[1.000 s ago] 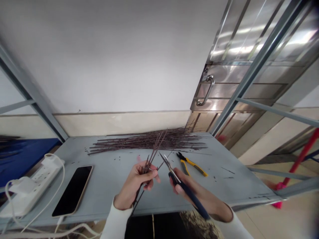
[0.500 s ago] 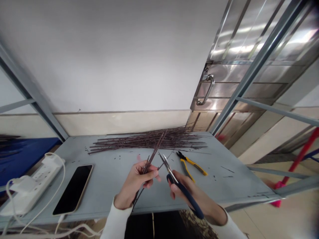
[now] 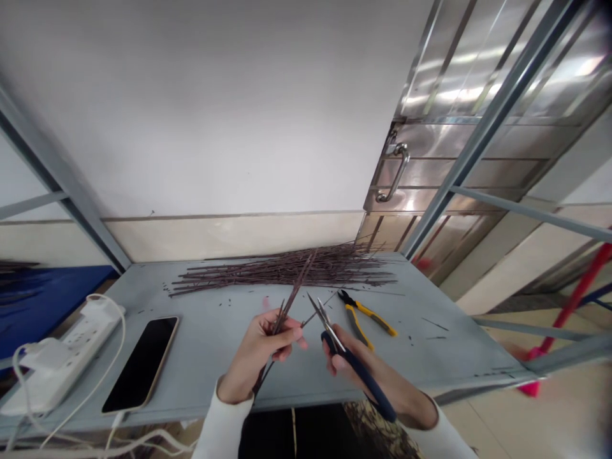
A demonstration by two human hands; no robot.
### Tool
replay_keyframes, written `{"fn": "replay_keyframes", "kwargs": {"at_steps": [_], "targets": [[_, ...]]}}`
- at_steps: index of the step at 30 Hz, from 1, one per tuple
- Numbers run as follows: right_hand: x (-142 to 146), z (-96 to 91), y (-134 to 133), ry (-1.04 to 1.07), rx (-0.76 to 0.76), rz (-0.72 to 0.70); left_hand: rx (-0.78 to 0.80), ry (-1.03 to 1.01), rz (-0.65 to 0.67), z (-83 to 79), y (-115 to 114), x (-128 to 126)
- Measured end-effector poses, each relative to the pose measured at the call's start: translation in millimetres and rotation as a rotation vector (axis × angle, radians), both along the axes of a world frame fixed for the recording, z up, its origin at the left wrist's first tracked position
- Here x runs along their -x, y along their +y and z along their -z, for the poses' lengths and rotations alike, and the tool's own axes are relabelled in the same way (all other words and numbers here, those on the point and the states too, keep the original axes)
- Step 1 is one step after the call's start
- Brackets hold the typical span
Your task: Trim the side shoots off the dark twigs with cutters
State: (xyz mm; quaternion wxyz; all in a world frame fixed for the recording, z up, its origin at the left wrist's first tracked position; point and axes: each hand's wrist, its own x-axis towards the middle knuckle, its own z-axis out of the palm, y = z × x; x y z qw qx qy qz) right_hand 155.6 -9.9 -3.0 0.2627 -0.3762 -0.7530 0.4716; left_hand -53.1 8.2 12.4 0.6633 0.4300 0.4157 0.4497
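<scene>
The curled fingers of the left hand press together, pinching a few thin dark sticks that tilt up and away. The right hand closes around blue-handled scissors, their blades slightly open, tips just beside the sticks. Beyond, a loose pile of sticks lies across the grey metal table, near yellow-handled pliers.

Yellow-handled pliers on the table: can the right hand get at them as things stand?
Probably yes: the yellow-handled pliers lie just beyond the right hand, nothing between, but it holds blue-handled snips it must free first.
</scene>
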Motion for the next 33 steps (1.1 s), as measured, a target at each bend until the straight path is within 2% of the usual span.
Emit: {"fn": "replay_keyframes", "kwargs": {"at_steps": [7,14,17,20,23,26,29,33], "targets": [[1,1.8,1,-0.035,-0.037,0.034,-0.006,0.005,-0.005,1.9,1,-1],[6,14.3,2,0.000,-0.059,0.107,-0.004,0.034,-0.025,1.8,0,0],[9,20.3,7,-0.052,-0.108,0.218,-0.010,0.057,-0.049,4.4,1,3],[10,24.3,11,-0.195,-0.228,0.371,-0.023,0.086,-0.079,7.5,3,7],[9,26.1,10,-0.282,-0.294,0.435,-0.048,0.125,-0.111,8.5,3,8],[7,27.9,8,-0.292,-0.309,0.434,-0.078,0.152,-0.127,7.2,2,7],[5,30.2,8,-0.260,-0.325,0.374,-0.079,0.121,-0.112,5.0,1,4],[-2,30.4,14,-0.214,-0.463,0.303,0.018,-0.011,0.034,2.7,0,2]]}}
